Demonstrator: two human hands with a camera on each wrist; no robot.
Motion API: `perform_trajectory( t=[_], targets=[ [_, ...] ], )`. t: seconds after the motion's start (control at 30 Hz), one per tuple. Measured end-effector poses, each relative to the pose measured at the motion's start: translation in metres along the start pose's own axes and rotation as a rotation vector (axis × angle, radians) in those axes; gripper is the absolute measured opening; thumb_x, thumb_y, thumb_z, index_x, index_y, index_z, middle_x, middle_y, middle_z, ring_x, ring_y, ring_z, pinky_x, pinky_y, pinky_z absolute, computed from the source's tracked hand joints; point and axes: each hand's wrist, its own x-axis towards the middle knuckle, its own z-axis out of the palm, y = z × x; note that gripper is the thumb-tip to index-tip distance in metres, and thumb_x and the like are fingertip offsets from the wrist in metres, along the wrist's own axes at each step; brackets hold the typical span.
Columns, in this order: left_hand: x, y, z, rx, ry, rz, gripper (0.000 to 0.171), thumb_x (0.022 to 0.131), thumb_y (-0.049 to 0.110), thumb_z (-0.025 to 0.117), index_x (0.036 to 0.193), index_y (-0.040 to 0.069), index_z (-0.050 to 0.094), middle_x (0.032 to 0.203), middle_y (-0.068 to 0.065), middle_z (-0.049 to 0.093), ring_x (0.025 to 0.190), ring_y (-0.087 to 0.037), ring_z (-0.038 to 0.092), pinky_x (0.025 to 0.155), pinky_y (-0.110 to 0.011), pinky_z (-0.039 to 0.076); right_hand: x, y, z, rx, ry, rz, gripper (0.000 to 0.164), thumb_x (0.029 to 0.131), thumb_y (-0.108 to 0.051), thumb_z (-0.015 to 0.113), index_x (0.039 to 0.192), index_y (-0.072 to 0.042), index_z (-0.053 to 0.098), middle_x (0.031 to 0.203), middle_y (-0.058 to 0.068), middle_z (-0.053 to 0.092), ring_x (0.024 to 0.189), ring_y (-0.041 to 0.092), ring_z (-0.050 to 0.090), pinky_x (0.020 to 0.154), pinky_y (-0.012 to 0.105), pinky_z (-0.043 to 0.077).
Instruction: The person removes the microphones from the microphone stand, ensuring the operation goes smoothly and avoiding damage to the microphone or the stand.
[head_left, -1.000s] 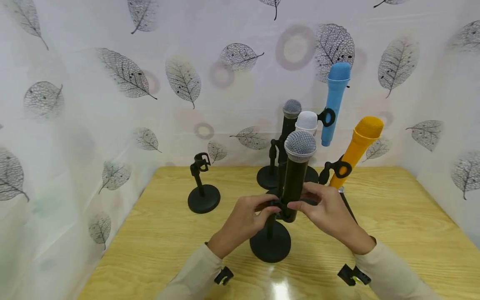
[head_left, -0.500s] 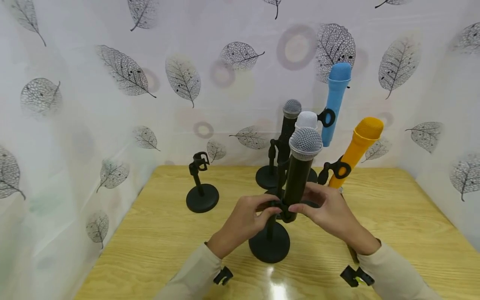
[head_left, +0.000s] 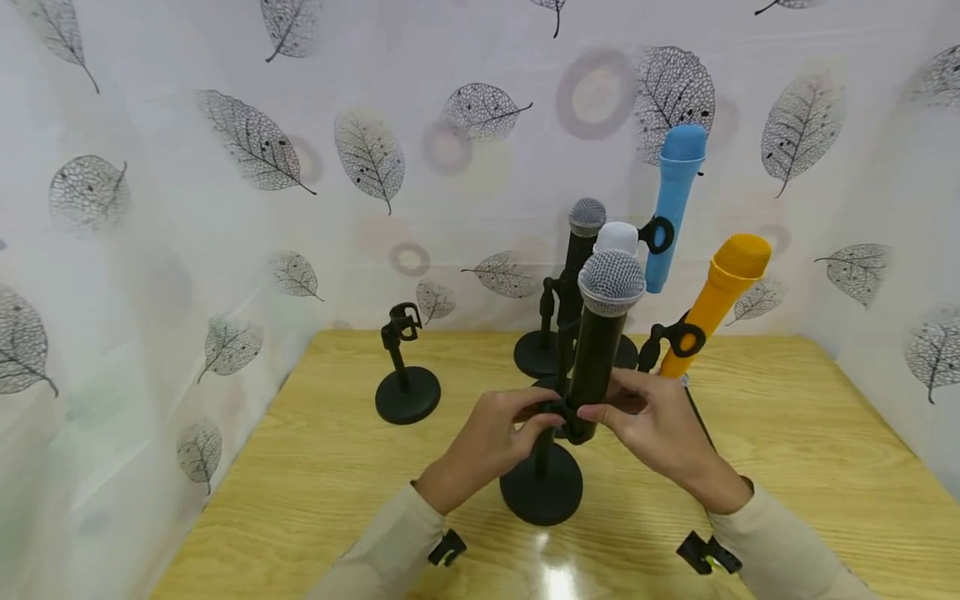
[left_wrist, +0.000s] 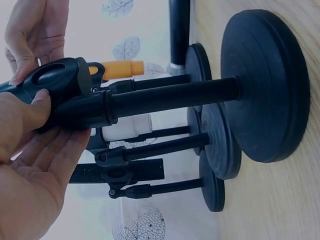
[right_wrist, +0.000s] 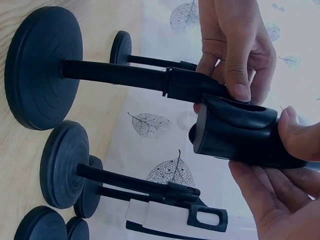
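Observation:
A black microphone [head_left: 597, 350] with a silver mesh head stands tilted in the clip [right_wrist: 235, 112] of a black desk stand, whose round base [head_left: 542, 483] rests on the table. My left hand [head_left: 495, 442] pinches the top of the stand at the clip, thumb and fingers on either side. Around the lower body of the microphone, my right hand [head_left: 652, 421] closes its thumb and fingers. In the right wrist view the butt end [right_wrist: 199, 131] of the microphone pokes out just past the clip.
Behind stand a second black microphone [head_left: 587, 218], a white one [head_left: 618, 237], a blue one [head_left: 675, 200] and an orange one [head_left: 716, 300], all on stands. A bare stand [head_left: 407, 396] is at left on the wooden table [head_left: 322, 492]. A dark rod [head_left: 699, 412] lies behind the right hand.
The head of the held microphone has shifted slightly right and up since one second ago. Both hands keep their grip in nearly the same place.

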Motion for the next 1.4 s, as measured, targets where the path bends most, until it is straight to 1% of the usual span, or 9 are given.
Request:
perform_trajectory(
  t=[0.2, 0.37, 0.53, 0.83, 1.0, 1.17, 1.4],
  targets=[
    [0.001, 0.001, -0.001, 0.001, -0.005, 0.007, 0.022, 0.097, 0.011, 0.069, 0.118, 0.005, 0.072, 0.112, -0.006, 0.074, 0.100, -0.006, 0.070, 0.085, -0.016, 0.055, 0.003, -0.003, -0.002, -0.013, 0.007, -0.001, 0.036, 0.080, -0.003, 0.086, 0.115, -0.002, 0.075, 0.086, 0.000, 0.075, 0.075, 0.010, 0.073, 0.068, 0.022, 0.060],
    [0.000, 0.002, -0.001, -0.009, -0.008, 0.002, 0.024, 0.097, 0.011, 0.069, 0.119, 0.004, 0.071, 0.113, -0.007, 0.074, 0.100, -0.007, 0.070, 0.085, -0.016, 0.055, 0.005, -0.004, -0.004, -0.004, 0.012, -0.025, 0.035, 0.080, 0.000, 0.085, 0.113, -0.001, 0.075, 0.084, 0.001, 0.075, 0.073, 0.010, 0.072, 0.064, 0.023, 0.060],
    [0.001, 0.002, -0.001, -0.025, -0.009, 0.000, 0.024, 0.097, 0.011, 0.069, 0.119, 0.004, 0.071, 0.113, -0.007, 0.074, 0.101, -0.007, 0.070, 0.085, -0.017, 0.055, 0.007, -0.007, -0.005, -0.025, 0.018, -0.027, 0.033, 0.079, 0.000, 0.086, 0.110, 0.000, 0.075, 0.082, 0.002, 0.074, 0.070, 0.009, 0.072, 0.062, 0.022, 0.059],
    [-0.001, 0.001, -0.001, -0.031, -0.008, -0.016, 0.024, 0.097, 0.013, 0.068, 0.119, 0.005, 0.071, 0.112, -0.006, 0.074, 0.100, -0.005, 0.070, 0.085, -0.017, 0.055, 0.010, -0.012, -0.008, -0.032, 0.020, -0.007, 0.029, 0.081, -0.001, 0.085, 0.108, -0.001, 0.075, 0.080, 0.001, 0.073, 0.070, 0.011, 0.071, 0.064, 0.023, 0.059],
    [-0.001, 0.000, 0.000, -0.032, -0.004, -0.019, 0.023, 0.098, 0.013, 0.068, 0.119, 0.005, 0.072, 0.111, -0.006, 0.075, 0.099, -0.005, 0.070, 0.084, -0.017, 0.055, 0.010, -0.014, -0.009, -0.035, 0.028, -0.014, 0.028, 0.081, -0.001, 0.085, 0.108, -0.001, 0.075, 0.079, 0.000, 0.073, 0.069, 0.010, 0.071, 0.064, 0.022, 0.059],
    [-0.001, 0.000, 0.001, -0.028, -0.002, -0.020, 0.023, 0.097, 0.014, 0.069, 0.119, 0.005, 0.072, 0.111, -0.006, 0.075, 0.099, -0.005, 0.070, 0.084, -0.017, 0.055, 0.011, -0.015, -0.011, -0.040, 0.033, -0.019, 0.025, 0.081, -0.001, 0.084, 0.105, -0.002, 0.076, 0.078, -0.002, 0.072, 0.069, 0.011, 0.070, 0.064, 0.021, 0.059],
    [-0.001, 0.001, 0.001, -0.025, -0.001, -0.017, 0.024, 0.097, 0.013, 0.069, 0.119, 0.004, 0.072, 0.111, -0.006, 0.075, 0.099, -0.006, 0.070, 0.084, -0.017, 0.056, 0.013, -0.018, -0.016, -0.055, 0.040, -0.004, 0.026, 0.082, -0.001, 0.084, 0.106, -0.002, 0.076, 0.078, -0.002, 0.071, 0.074, 0.010, 0.069, 0.068, 0.020, 0.059]
  ],
)
